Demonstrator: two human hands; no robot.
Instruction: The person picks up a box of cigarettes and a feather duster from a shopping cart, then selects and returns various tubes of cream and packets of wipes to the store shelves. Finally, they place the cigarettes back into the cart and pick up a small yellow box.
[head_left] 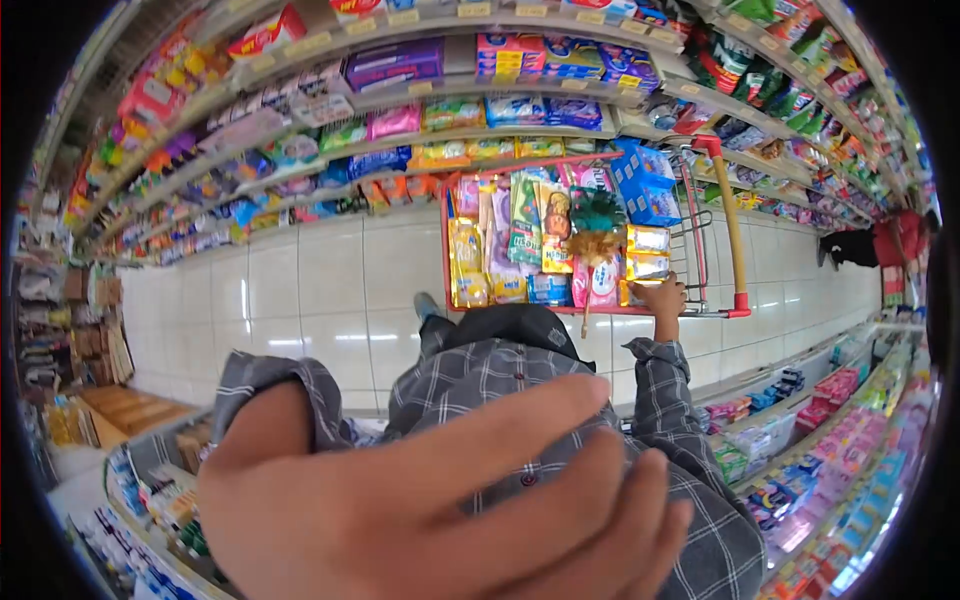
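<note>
I see left hand (440,510) close to the lens, fingers pressed together, holding nothing | right hand (663,298) far ahead of it, fingers curled over the near rim of red shopping cart (738,250) | packaged goods (540,240) just beyond right hand

Bright, even overhead store light fills a supermarket aisle, leaving streaks of white glare on the glossy floor tiles (330,290) and only faint shadows. A fisheye lens bends the shelves (400,100) into arcs and rings the view with a black vignette. The left hand (440,500), close to the lens, looms large and soft; packets at the edges smear into blur
</note>
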